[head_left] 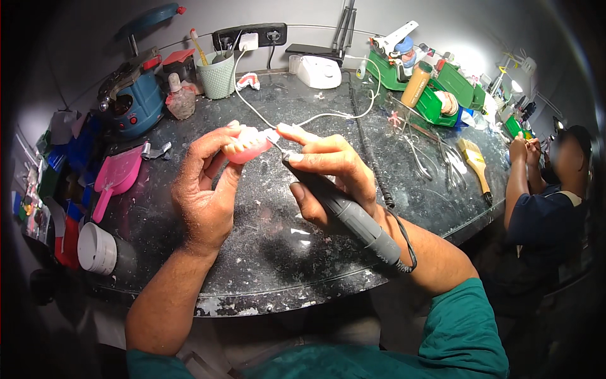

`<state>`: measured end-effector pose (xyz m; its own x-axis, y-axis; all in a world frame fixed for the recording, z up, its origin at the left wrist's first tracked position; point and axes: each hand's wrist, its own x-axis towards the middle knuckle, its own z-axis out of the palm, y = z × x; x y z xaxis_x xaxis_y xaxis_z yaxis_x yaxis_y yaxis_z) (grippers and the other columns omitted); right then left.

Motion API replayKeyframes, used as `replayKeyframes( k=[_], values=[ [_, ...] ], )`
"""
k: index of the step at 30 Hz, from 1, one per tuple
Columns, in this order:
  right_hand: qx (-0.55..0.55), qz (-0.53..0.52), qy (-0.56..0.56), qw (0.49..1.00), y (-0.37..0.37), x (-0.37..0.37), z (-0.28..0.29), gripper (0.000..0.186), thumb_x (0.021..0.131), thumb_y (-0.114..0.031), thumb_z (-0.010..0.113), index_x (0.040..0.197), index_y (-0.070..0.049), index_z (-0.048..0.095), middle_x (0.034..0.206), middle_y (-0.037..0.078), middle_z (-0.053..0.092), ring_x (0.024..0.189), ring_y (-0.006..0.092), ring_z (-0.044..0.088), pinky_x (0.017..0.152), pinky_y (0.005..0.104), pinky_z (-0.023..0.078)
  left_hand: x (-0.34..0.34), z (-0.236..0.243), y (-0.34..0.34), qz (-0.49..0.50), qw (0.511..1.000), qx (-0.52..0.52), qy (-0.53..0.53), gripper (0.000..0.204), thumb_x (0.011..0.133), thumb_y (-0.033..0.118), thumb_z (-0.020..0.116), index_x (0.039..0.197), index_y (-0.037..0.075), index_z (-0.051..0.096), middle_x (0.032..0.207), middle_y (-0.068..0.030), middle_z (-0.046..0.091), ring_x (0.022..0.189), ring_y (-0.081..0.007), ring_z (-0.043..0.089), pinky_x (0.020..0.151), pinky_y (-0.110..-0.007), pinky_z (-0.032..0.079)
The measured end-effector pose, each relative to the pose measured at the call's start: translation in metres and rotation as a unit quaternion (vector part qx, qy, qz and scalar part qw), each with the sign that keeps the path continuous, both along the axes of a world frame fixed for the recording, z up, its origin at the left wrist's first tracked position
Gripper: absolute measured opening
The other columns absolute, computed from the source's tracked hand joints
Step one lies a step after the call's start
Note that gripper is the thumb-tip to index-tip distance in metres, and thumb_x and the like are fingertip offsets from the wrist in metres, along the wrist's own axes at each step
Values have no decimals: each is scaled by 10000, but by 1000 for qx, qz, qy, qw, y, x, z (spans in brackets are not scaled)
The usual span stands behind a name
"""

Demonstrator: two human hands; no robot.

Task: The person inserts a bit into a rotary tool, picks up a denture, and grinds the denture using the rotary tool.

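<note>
Between the thumb and fingers of my left hand (208,180) is a denture (250,150) with a pink base and pale teeth, held up above the bench. My right hand (334,167) grips a dark grey rotary handpiece (344,211) like a pen, its body slanting down toward my right wrist. The handpiece's thin metal tip (275,144) meets or nearly meets the denture's right side; whether it touches, I cannot tell. My right index finger reaches close to the denture. A coiled black cord (377,170) lies on the bench behind my right hand.
The worn black bench (265,278) is dusty. Left are a pink dustpan (120,174), a white tub (98,248) and a blue machine (132,104). A cup (216,77) and white control box (319,72) stand behind. Pliers (454,167), a brush (475,165), green bins (435,104) and another person (546,208) are right.
</note>
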<state>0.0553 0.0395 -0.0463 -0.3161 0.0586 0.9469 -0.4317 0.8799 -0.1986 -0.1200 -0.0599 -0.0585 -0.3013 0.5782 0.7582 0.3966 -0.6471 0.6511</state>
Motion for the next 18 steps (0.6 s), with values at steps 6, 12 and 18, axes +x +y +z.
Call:
replayKeyframes(
  k=[6,12,18],
  values=[
    [10,-5,3,1000,3,0,-1,424,715,82,778,1099,-35,642,966,122,648,1095,355,696,924,413,578,-1,-1,1,-5,1000,9,6,318,948,-82,617,1249,-1,552,1320,-160,599,1254,-237,585,1092,-357,466],
    [3,-4,13,1000,5,-3,-3,441,705,85,782,1108,-31,647,968,120,653,1111,358,692,890,400,584,-3,-1,1,-14,1000,13,2,279,941,-91,619,1196,2,555,1316,-163,598,1265,-254,579,1094,-365,464],
    [3,-8,23,1000,3,-3,-1,441,699,90,782,1103,-27,649,969,127,657,1098,354,696,864,396,587,-4,-2,1,-14,1000,23,13,295,926,-106,625,1185,17,556,1320,-166,592,1284,-269,568,1095,-376,464]
  ],
)
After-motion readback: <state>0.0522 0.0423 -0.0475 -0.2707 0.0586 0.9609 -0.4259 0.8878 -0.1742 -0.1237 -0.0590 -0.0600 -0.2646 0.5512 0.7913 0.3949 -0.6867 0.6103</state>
